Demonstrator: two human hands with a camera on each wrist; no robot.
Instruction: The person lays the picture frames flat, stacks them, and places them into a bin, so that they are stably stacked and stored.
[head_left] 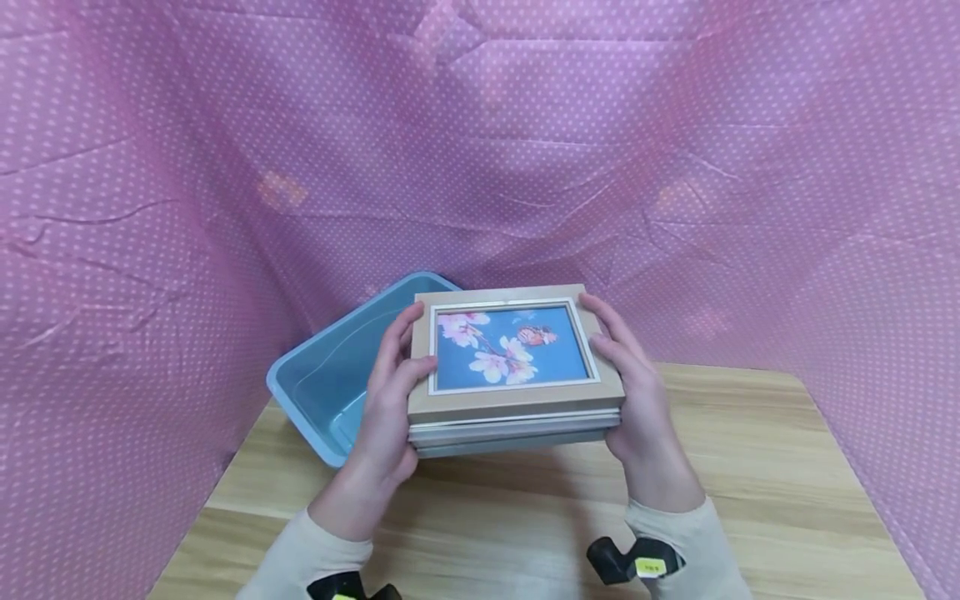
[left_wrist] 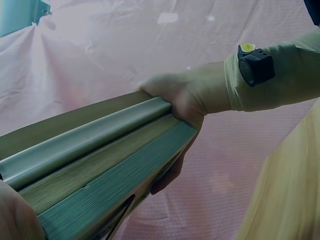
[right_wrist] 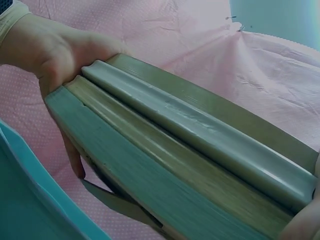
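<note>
A stack of picture frames is held up off the table between both hands. On top lies a beige frame (head_left: 517,404) with a picture (head_left: 510,346) of pink blossoms and a butterfly on blue. Beneath it the wrist views show a silvery frame (right_wrist: 200,125), a tan one (left_wrist: 105,155) and a teal one (right_wrist: 150,162) at the bottom. My left hand (head_left: 386,408) grips the left side, thumb on the top frame's edge. The right side is gripped by my right hand (head_left: 641,387). Under the stack hangs a flap (right_wrist: 117,202), perhaps a stand.
Behind and left of the stack, a blue plastic bin (head_left: 315,392) stands at an angle on the wooden table (head_left: 750,467); the stack hides its right part. Pink dotted cloth (head_left: 525,167) surrounds the table at the back and both sides.
</note>
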